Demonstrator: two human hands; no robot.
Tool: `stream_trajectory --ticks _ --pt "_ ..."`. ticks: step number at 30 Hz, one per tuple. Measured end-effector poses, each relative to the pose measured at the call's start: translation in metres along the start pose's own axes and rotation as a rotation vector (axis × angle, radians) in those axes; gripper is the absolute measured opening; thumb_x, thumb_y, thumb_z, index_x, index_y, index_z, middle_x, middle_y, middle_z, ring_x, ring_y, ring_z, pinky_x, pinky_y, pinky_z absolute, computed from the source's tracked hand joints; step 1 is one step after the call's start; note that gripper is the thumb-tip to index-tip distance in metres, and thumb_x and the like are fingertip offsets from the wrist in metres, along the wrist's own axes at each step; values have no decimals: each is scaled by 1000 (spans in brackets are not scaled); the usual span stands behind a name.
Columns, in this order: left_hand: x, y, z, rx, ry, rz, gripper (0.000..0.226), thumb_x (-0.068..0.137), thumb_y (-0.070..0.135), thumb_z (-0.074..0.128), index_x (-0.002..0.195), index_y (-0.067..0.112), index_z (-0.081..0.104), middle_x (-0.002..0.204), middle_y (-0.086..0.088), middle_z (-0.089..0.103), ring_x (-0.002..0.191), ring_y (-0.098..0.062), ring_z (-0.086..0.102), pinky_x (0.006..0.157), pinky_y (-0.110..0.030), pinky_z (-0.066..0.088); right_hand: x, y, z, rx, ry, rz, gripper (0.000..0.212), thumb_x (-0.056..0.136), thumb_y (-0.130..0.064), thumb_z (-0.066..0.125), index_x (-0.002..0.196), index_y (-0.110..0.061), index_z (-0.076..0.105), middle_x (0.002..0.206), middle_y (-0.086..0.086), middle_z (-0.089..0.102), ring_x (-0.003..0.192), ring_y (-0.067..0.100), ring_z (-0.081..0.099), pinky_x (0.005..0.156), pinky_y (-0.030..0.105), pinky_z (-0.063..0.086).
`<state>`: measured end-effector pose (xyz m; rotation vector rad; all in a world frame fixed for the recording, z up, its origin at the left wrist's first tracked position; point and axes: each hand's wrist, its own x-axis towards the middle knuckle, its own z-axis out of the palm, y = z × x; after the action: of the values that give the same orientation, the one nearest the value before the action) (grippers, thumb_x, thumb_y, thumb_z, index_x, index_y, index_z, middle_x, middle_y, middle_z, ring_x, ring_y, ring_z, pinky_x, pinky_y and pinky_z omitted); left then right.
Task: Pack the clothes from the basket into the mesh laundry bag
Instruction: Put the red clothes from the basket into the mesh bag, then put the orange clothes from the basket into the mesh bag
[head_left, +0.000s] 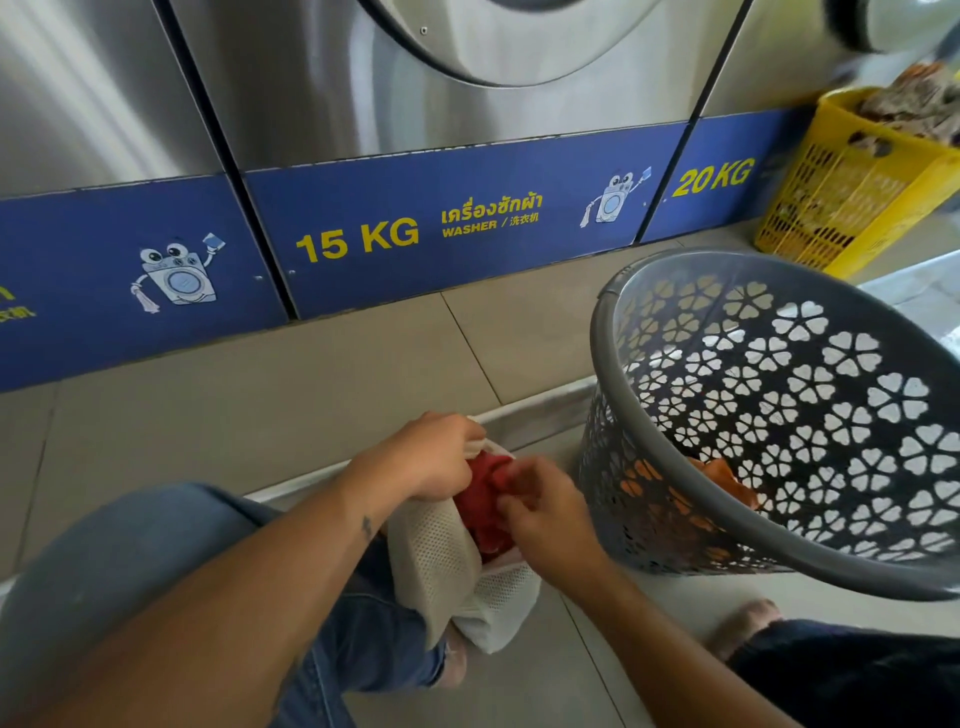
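Observation:
A cream mesh laundry bag (457, 566) stands on the floor between my knees. My left hand (441, 457) grips the bag's rim at its far side and holds the mouth apart. A red garment (480, 501) fills the opening, and my right hand (545, 512) is closed on it, pressing it down into the bag. To the right stands a grey plastic basket (649, 462) with flower-shaped holes, tilted toward me. An orange garment (724, 475) lies at its bottom.
Steel washing machines with a blue base panel (447, 228) line the wall ahead. A yellow crate (852, 187) full of laundry stands at the far right. A low step edge (540, 410) runs across the tiled floor behind the bag. My jeans-covered knees flank the bag.

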<state>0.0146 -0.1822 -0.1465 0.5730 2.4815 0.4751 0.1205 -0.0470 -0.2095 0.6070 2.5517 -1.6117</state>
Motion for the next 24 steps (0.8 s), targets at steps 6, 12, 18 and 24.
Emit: stream_trajectory --ticks 6,12,18,24 --pt "0 -3 3 -9 46 -6 47 92 10 52 132 32 61 132 -4 60 111 -26 60 94 -36 51 -2 38 13 -636 -452 -128 76 83 -25 56 153 -38 31 159 -9 39 147 24 33 121 49 25" --pt "2 -2 7 5 86 -5 44 96 16 52 136 33 58 136 -3 59 112 -23 60 92 -32 50 12 26 3 -883 -497 15 72 85 -32 61 151 -31 34 154 1 44 142 29 39 118 53 25" --pt "4 9 -2 2 199 19 43 93 17 49 133 32 60 132 -1 63 115 -23 59 96 -36 49 2 9 -34 -992 -368 87 57 87 -25 63 142 -25 46 135 1 60 132 28 52 118 54 27" --pt "5 11 0 -60 142 23 44 97 23 48 140 33 53 130 -4 61 105 -23 62 91 -37 54 -23 -55 -79 -838 -475 2 52 92 -19 62 141 -27 47 132 3 60 121 27 60 94 36 51"
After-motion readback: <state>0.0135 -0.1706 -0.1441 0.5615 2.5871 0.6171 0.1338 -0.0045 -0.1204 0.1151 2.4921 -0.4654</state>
